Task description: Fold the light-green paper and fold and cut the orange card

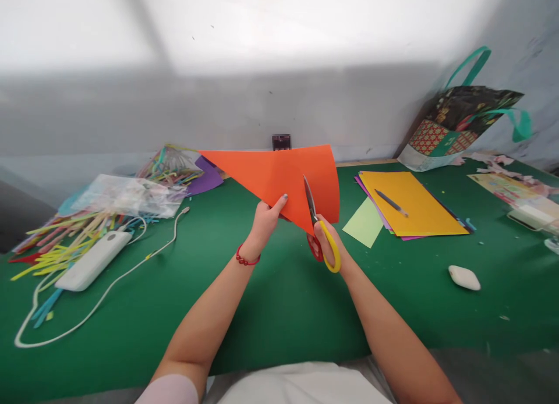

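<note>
While pinching orange paper (279, 174) above green table (279, 316) with left hand (264, 220), grips scissors (315, 217) by handles (337, 257) in right hand (339, 239), with one blade (309, 193) across paper's face. Flanked by power bank (94, 261) on left, yellow sheet (421, 197) and pen (391, 202) on right.

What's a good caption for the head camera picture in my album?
Left grip on orange paper, right grip on scissors, one blade showing against the paper, above a green table.
</note>
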